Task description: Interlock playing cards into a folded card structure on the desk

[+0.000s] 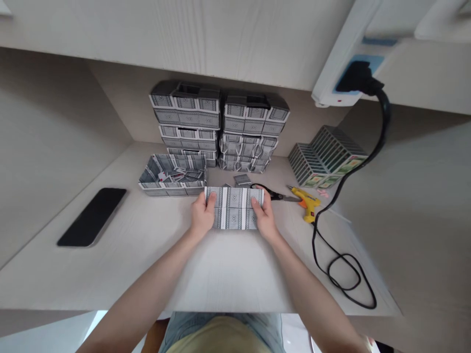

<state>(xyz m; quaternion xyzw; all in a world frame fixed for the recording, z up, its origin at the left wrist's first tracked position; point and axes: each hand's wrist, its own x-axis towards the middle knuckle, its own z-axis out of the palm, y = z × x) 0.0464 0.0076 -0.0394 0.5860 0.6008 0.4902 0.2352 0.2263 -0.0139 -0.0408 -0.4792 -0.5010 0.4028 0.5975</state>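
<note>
Head view: left hand [202, 214], right hand [264, 214] grip patterned panel [235, 208] by opposite ends
Far left: open box [172, 189]

Flat rectangular panel of grey-and-white patterned cards [234, 209], held between left hand [202, 214] and right hand [265, 217]. Long side runs left to right; broad face shows to the viewer. Cards sit in two rows, a seam across the middle. White bands run vertically between the patterned sections. One thumb presses on the face near each short end. Position: over the table [235, 274]; contact of lower edge with it unclear.
</note>
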